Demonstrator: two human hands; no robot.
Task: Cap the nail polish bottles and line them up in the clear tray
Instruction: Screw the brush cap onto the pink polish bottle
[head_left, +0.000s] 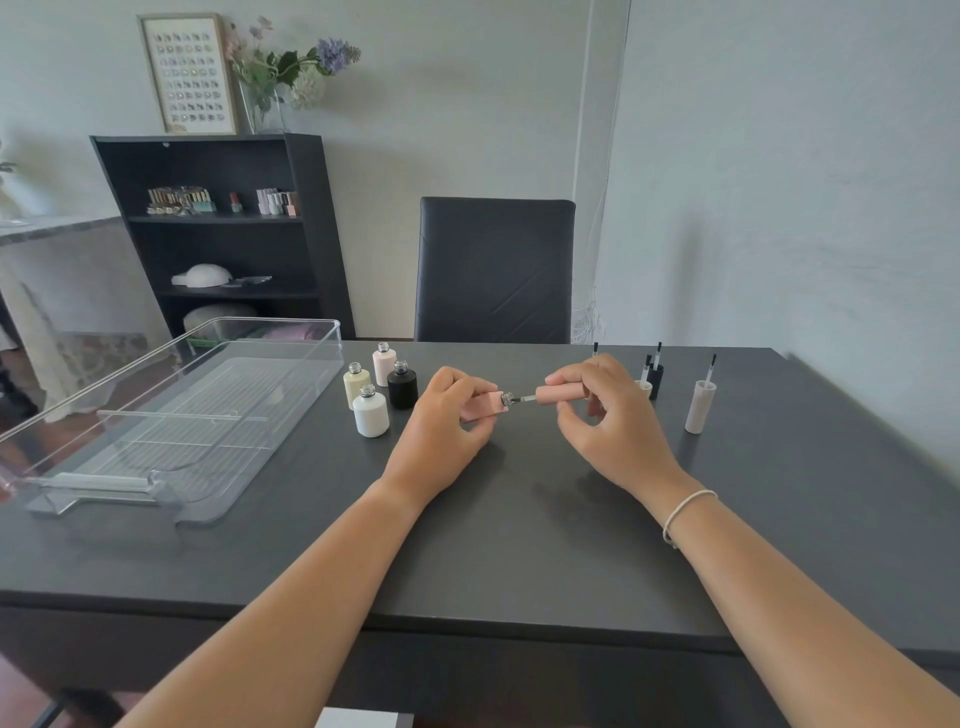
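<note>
One pink bottle (485, 406) is being capped right now, held tipped on its side just above the table (519, 545), its neck pointing right. The left hand (447, 415) is closed around its body. The right hand (602, 410) pinches the pink cap (558, 393) between thumb and fingertips, and the brush stem is already partly inside the neck, with cap and bottle still apart.

To do this well, I'd say keep stem and neck on one line so the bristles slide in without scraping the rim, push until the cap meets the thread, then turn the cap while the left hand keeps the bottle from rolling. Tipping the bottle back upright before tightening would lower the chance of polish creeping out.

Four open bottles stand just left of the hands: a pale pink one (384, 366), a yellow one (356, 384), a black one (402, 384) and a white one (371, 413), huddled close together. Their caps wait to the right, brushes up: a beige cap (700, 406) standing alone, and a dark cap (655, 379) with others beside it, partly hidden by the right hand, so I cannot count them surely.

The tray (322, 358) sits at the left end of the table with no bottles in it yet.
</note>
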